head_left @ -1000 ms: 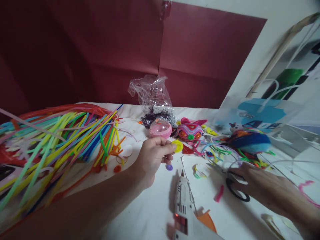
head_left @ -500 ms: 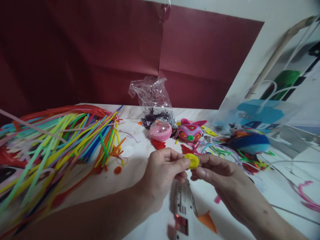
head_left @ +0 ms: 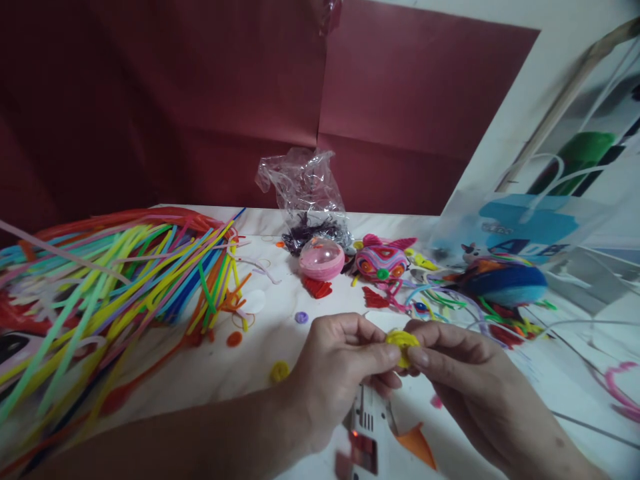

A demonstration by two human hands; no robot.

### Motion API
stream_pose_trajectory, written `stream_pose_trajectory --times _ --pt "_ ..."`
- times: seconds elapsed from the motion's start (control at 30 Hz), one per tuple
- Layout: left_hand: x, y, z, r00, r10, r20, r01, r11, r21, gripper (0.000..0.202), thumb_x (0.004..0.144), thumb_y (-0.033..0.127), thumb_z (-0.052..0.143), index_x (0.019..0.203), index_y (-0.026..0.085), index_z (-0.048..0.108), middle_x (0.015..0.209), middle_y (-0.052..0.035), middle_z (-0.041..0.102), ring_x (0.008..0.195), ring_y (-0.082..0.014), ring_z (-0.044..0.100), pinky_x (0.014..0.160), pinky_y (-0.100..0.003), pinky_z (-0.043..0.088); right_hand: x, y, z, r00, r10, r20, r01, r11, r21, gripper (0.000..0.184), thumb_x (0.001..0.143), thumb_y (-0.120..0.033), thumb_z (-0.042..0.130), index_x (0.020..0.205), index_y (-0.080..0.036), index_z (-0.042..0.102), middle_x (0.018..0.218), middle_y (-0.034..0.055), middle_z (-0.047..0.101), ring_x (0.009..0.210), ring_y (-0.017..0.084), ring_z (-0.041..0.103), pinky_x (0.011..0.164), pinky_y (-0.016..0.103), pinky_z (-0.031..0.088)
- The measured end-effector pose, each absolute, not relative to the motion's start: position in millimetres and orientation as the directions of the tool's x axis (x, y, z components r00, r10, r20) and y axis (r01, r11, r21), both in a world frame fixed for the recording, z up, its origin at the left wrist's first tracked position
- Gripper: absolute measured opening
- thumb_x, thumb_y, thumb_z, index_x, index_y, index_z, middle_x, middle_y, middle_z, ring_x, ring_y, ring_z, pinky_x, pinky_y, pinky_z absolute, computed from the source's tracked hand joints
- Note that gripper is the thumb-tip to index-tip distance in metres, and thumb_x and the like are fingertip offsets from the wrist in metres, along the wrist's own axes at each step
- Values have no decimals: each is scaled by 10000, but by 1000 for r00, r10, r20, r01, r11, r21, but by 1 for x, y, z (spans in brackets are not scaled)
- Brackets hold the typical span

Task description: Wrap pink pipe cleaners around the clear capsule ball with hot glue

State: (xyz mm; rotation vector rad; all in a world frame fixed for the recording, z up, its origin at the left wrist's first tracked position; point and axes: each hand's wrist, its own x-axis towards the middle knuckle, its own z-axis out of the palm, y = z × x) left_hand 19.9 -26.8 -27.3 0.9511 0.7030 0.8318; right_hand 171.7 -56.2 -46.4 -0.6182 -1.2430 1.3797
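White tabletop [head_left: 265, 347] | left hand [head_left: 335, 367], right hand [head_left: 467, 367]: both pinching one yellow disc [head_left: 402, 341] | one glue gun [head_left: 367, 421] beneath

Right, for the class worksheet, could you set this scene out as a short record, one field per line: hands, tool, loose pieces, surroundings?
Left hand: pinches yellow disc
Right hand: grips the same disc from the other side
Tool: glue gun, partly hidden
Loose pieces: purple disc, orange disc, second yellow disc
Beyond the hands: pink ball, striped head
Far left: pipe cleaners
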Motion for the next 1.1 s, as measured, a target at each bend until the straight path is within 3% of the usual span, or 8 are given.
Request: stream_pose_trajectory --times 0.13,0.33,0.53,0.67,0.87,1.1 --pt "18 -27 -25 555 819 -144 -220 312 924 173 581 246 688 637 125 578 529 1 607 479 -85 538 497 -206 436 179 -57 -47 -229 937 264 -336 179 -925 207 889 -278 843 799 -141 717 753 43 520 709 115 530 680 76 486" --pt "19 -26 -22 448 886 -118 -147 204 968 78 654 153 650 619 124 587 487 21 565 442 -63 495 477 -183 400 182 -59 -50 -214 950 228 -285 162 -945 256 858 -276 867 783 -104 693 751 60 525 683 120 528 650 82 478" --pt "21 -24 -23 360 924 -126 -180 202 963 69 688 129 618 636 129 572 482 19 580 441 -77 517 485 -196 421 175 -58 -51 -228 948 223 -266 159 -951 291 865 -363 852 849 -111 708 788 75 545 724 143 555 682 104 495" --pt "22 -25 -25 321 940 -119 -195 188 963 88 702 111 604 631 132 556 475 25 580 432 -75 522 482 -193 422 174 -58 -59 -146 972 185 -155 162 -974 427 822 -457 851 819 -63 686 786 103 535 691 167 539 639 144 497" --pt "24 -26 -28 345 928 -143 -160 208 965 117 716 68 580 622 129 547 461 34 570 427 -61 518 478 -171 411 176 -58 -61 -16 983 182 10 182 -983 571 812 -605 798 765 -53 661 652 72 461 627 179 505 584 180 485" --pt "22 -21 -30 407 901 -152 -71 197 978 95 714 176 628 659 118 576 527 13 582 482 -75 521 497 -191 425 178 -58 -57 -24 978 209 67 211 -975 578 814 -604 783 702 -57 635 630 64 438 580 153 466 522 141 435"
